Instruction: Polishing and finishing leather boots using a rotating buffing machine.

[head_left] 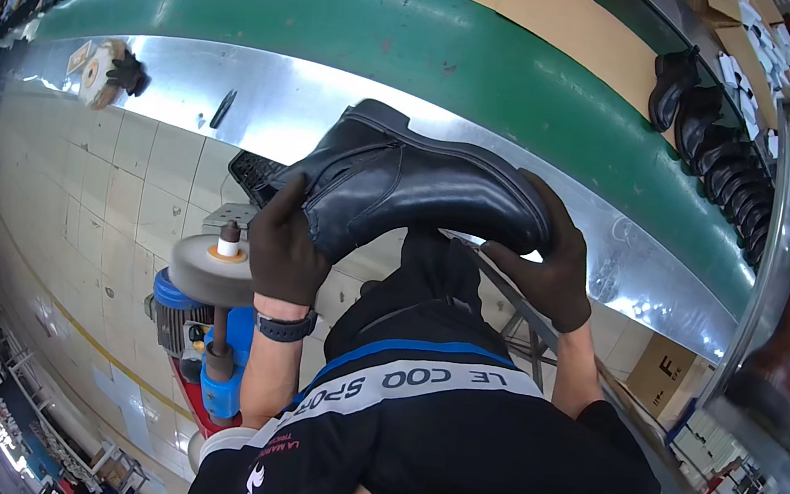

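A black leather ankle boot [424, 185] is held sideways in front of me, its sole edge facing away and its toe to the right. My left hand [292, 248], in a dark brown glove, grips the boot's shaft near the top opening. Around the toe, my right hand [550, 259] in a matching glove is closed, thumb below and fingers over the sole side. A side zip or seam shows near the shaft. The palms' inner sides are hidden by the boot.
Ahead runs a green conveyor belt [346, 23] with a metal ledge [267, 118] along it. On the ledge lie a round fluffy buffing wheel [99, 74] and a small dark tool [223, 109]. Black boots [719, 166] line the far right. A motorised polishing wheel [210, 272] stands at my left.
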A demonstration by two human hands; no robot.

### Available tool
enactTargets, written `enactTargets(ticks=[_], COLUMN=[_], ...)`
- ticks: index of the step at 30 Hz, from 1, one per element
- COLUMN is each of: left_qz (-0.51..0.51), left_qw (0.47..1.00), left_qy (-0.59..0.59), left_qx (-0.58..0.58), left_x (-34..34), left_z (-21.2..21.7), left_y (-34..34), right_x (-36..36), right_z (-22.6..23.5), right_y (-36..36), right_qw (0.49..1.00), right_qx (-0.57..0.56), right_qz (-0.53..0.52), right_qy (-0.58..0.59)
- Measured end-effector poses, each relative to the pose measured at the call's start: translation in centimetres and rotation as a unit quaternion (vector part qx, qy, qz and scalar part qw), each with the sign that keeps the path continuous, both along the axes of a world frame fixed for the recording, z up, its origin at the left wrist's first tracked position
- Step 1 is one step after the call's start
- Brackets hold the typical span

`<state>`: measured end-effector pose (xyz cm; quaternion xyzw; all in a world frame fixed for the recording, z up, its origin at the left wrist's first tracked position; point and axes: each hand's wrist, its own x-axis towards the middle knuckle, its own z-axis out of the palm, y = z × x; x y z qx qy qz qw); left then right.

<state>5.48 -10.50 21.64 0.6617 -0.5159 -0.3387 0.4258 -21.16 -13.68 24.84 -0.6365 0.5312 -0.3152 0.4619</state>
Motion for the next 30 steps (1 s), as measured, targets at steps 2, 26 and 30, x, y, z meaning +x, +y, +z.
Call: enactTargets(ticks=[2, 26, 30], left_qz=[-0.026, 0.142, 0.183], left_qw=[0.998, 0.736, 0.771], left_qy=[-0.044, 0.612, 0.533], left_qx=[-0.035, 0.253, 0.297], left_x=[0.2, -1.1, -0.8], left_z=[0.3, -2.4, -2.3], left_y=[-0.3, -1.3, 0.4], right_x=[-0.2, -8.5, -16.3], right_z=[-0.2, -24.4, -27.0], right_y=[-1.3, -23.0, -29.8], right_qw=[1.0, 0.777, 0.686], right_qx=[0.002, 0.025, 0.067], right_qz=[0.004, -0.338, -0.447], right_qy=[-0.015, -0.531, -0.57])
